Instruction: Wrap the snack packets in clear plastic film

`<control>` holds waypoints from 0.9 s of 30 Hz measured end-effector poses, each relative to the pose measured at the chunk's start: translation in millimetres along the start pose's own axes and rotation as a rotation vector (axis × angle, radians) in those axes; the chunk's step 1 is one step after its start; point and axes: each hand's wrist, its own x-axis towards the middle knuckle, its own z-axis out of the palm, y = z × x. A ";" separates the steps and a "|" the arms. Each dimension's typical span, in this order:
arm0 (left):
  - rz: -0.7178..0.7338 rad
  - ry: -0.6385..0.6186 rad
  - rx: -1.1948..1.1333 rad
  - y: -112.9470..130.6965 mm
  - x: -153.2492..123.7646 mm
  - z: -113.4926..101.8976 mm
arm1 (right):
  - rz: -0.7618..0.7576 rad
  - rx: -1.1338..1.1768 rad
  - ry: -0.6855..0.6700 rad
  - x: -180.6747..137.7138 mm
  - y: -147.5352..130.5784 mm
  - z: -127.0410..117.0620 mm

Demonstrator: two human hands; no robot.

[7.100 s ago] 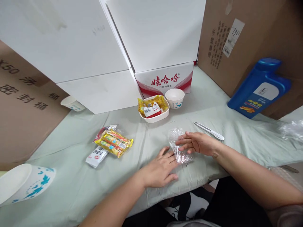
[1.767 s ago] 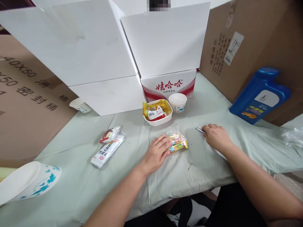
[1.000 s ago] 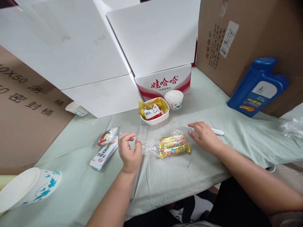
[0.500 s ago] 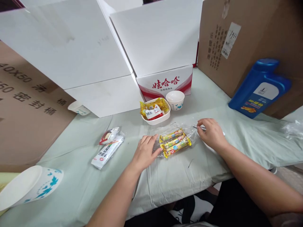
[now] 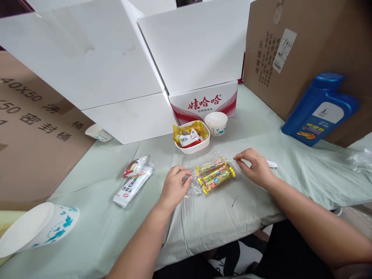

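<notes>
Several yellow-wrapped snack sticks [image 5: 216,178] lie side by side on a clear plastic bag [image 5: 195,188] on the cloth-covered table; whether they are inside it is hard to make out. My left hand [image 5: 176,184] pinches the bag's left edge between thumb and fingers. At the other side, my right hand [image 5: 255,166] has its thumb and fingertips closed on the bag's right edge. Partly hidden behind the right hand is a slim white object [image 5: 272,164], perhaps a pen or knife, lying on the cloth.
Beyond the sticks stand a white tub [image 5: 195,148] of packets and a paper bowl [image 5: 216,126]. Left lie white packets [image 5: 133,188]; a large paper cup [image 5: 55,228] is near the front. White boxes [image 5: 192,50], a brown carton [image 5: 290,54] and a blue bottle [image 5: 319,112] surround the back.
My right hand has let go of the slim white object and moved left onto the bag's edge. My left fingers, spread flat before, have curled into a pinch on the plastic.
</notes>
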 end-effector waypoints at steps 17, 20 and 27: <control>0.108 -0.309 -0.345 25.7 -8.4 -14.9 | -0.226 0.106 -0.518 3.2 -43.4 -7.2; 0.039 -0.371 -0.156 17.9 -8.5 -4.9 | -0.278 -0.111 -0.631 9.7 -48.8 20.6; 0.000 -0.618 0.004 12.1 -10.8 4.6 | -0.284 -0.555 -0.767 44.8 -50.3 55.1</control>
